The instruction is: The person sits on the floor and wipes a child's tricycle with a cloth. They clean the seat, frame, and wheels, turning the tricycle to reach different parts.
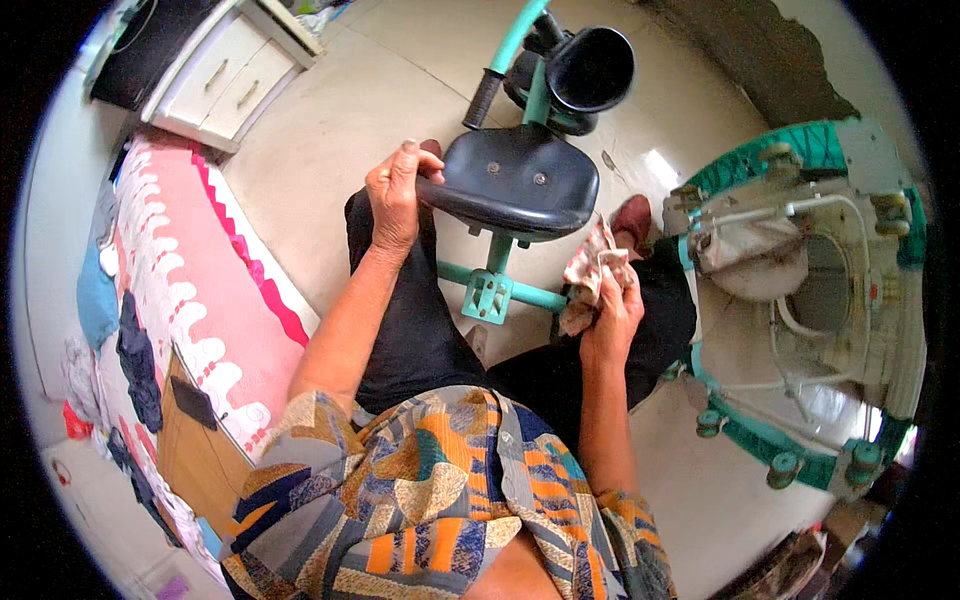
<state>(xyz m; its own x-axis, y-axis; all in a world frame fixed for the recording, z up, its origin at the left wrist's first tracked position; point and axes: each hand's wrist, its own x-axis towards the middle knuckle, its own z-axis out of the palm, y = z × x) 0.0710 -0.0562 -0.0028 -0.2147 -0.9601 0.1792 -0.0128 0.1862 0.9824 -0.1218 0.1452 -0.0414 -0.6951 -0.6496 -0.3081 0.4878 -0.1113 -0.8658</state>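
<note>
Pale tiled floor (380, 70) fills the middle and top of the frame, glare patch upper right. White drawer cabinet (230, 85) upper left; pink-and-white bedspread (225, 290) runs down the left side, with a wooden board (185, 455) and a dark flat object (193, 402) lower left.

Main thing: teal-framed child's ride-on, top centre to centre, between my legs. Its black seat (520, 165) has two bolt heads on top; a teal crossbar (540, 296) sits below it. Black cup-shaped part (595, 70) and dark handlebar grip (484, 100) near the top edge.

My left hand (395, 200), centre-left, is on the left edge of the seat: fingers curled over the rim, thumb sticking up. My right hand (615, 305), right of centre, has its fingers closed on a bunched, patterned cloth (595, 262), at the right end of the crossbar. Can't tell if cloth presses on the bar.

Black trousers (400, 330) on both legs, reddish shoe (632, 218) just above the cloth, patterned shirt (430, 480) bottom centre. Teal-and-white baby walker (770, 450) tipped at right, castors showing.
</note>
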